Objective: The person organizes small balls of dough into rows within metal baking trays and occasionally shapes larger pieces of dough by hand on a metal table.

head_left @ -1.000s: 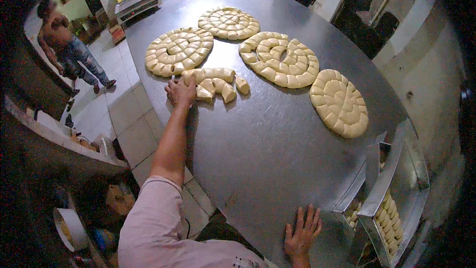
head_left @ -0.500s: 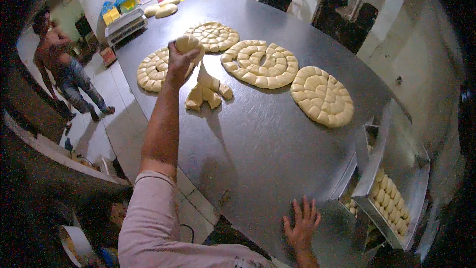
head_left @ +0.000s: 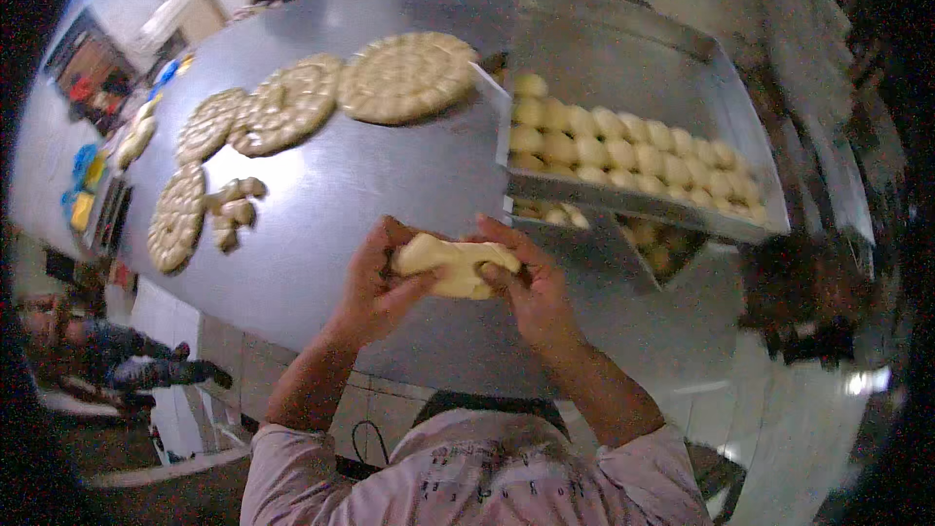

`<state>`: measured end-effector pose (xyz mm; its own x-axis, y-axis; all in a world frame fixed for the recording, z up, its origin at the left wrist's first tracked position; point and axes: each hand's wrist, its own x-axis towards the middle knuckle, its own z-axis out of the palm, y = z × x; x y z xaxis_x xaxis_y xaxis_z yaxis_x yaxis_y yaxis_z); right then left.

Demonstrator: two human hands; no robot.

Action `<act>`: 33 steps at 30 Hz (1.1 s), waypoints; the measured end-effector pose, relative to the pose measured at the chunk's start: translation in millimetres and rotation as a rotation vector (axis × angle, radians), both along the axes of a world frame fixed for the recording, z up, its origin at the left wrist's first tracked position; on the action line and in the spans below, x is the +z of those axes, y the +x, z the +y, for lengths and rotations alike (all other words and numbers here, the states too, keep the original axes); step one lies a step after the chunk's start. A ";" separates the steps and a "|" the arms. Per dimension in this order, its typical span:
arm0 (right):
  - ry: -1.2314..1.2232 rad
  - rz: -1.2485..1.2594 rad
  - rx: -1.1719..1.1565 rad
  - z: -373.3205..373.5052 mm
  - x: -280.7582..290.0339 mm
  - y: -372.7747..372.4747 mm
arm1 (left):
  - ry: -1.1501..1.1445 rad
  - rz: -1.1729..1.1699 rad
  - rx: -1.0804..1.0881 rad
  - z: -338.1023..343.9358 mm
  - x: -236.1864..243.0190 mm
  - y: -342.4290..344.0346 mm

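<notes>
A pale dough piece (head_left: 456, 264) is pinched between the left hand (head_left: 375, 284) and the right hand (head_left: 531, 287), held just above the near edge of the steel bench (head_left: 390, 185). Dough rounds (head_left: 404, 76) are laid out far left; a tray (head_left: 750, 224) of dough balls (head_left: 623, 141) is seen at right.

Head camera looking down over a steel table (head_left: 321, 205)

It is sitting above the person's chest, facing forward and downward, close over the left hand (head_left: 375, 282) and right hand (head_left: 531, 287), with fisheye bending curving the table edges; no second view is sharing the scene.
</notes>
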<state>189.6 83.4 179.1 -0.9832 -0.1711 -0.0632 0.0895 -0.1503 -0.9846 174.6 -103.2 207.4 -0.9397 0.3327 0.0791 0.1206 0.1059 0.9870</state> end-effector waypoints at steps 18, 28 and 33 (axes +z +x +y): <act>1.280 0.302 -0.674 186.3 -119.5 94.7 | -0.007 -0.309 0.052 40.2 -62.9 12.5; 1.199 -0.075 -0.750 239.5 -87.5 60.2 | -0.053 -0.387 -0.088 82.9 -52.0 31.6; 1.561 0.150 -0.727 304.1 -107.8 104.0 | -0.080 -0.365 -0.091 84.8 -58.5 30.9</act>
<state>293.6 387.5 71.3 -0.8378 0.4036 0.3678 0.3426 0.9130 -0.2214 205.5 -18.4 148.9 -0.8675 0.4075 -0.2851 -0.2252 0.1892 0.9558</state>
